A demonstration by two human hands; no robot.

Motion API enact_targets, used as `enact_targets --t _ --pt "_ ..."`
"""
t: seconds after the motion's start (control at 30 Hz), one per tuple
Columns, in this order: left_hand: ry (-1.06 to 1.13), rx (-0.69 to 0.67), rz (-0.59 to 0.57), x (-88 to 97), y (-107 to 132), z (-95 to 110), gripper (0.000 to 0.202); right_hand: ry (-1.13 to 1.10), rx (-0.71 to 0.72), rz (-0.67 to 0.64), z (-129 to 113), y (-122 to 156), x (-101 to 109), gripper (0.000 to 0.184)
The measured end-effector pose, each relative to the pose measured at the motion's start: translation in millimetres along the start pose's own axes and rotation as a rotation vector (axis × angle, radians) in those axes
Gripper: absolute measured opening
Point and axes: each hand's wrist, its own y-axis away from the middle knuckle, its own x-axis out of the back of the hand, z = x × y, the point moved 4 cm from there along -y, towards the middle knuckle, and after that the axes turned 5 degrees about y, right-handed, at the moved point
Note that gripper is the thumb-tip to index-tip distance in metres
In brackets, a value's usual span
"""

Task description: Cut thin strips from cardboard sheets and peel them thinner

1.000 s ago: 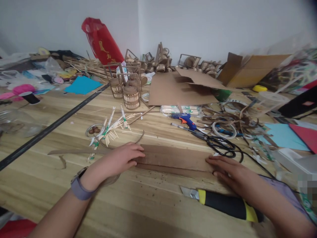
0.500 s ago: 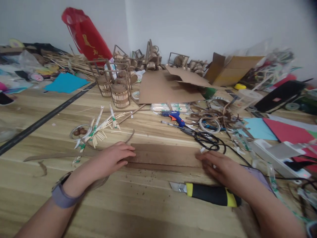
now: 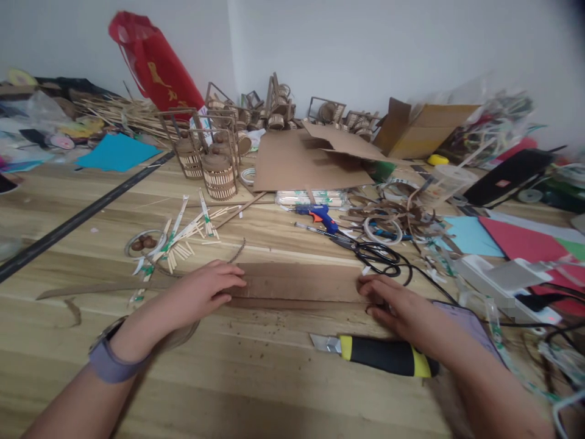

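Note:
A folded brown cardboard strip [image 3: 299, 282] lies across the middle of the wooden table. My left hand [image 3: 208, 288] grips its left end, fingers on top and thumb along the near edge. At the opposite end my right hand [image 3: 388, 302] holds the strip with bent fingers; their tips are partly hidden. A utility knife [image 3: 381, 355] with a black and yellow handle lies in front of the right hand, its blade out and pointing left. Dark crumbs [image 3: 269, 332] are scattered between strip and knife. A thin brown strip [image 3: 109, 286] extends leftward from behind my left wrist.
Beyond the strip lie a blue glue gun [image 3: 323, 217], scissors and black cable [image 3: 379, 257], and loose sticks [image 3: 185, 241]. Small stick-sided baskets [image 3: 220, 177] stand behind, beside a large cardboard sheet [image 3: 292, 161]. At right are a power strip [image 3: 500, 286] and a phone [image 3: 461, 323].
The whole view has shifted slightly, so things appear a little further left. Both hands keep their places at the ends of the cardboard strip.

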Motion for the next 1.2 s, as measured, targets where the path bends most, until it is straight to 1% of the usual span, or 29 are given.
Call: enact_targets --t 0.27,0.43,0.63,0.8,0.97,1.2 --pt "-0.01 0.012 -0.002 0.8 1.0 0.4 0.035 -0.007 0.033 0.016 -1.0 -0.6 3.4 0.016" --pt "-0.012 0.018 -0.003 -0.1 0.8 2.3 0.036 -0.007 0.039 0.041 4.1 -0.5 0.9 0.016" --pt "-0.021 0.044 -0.032 0.2 0.7 5.0 0.036 -0.009 0.034 0.057 6.3 -2.0 0.6 0.019" --pt "-0.01 0.045 -0.031 -1.5 2.0 1.5 0.036 -0.006 0.031 0.066 3.1 -3.5 1.6 0.02" --pt "0.027 0.01 -0.006 -1.6 2.2 -0.8 0.034 -0.006 0.033 0.074 2.6 -2.9 2.6 0.02" --pt "0.018 0.025 -0.026 -1.9 2.0 -2.3 0.034 0.0 0.045 0.066 1.3 -4.2 2.9 0.02"
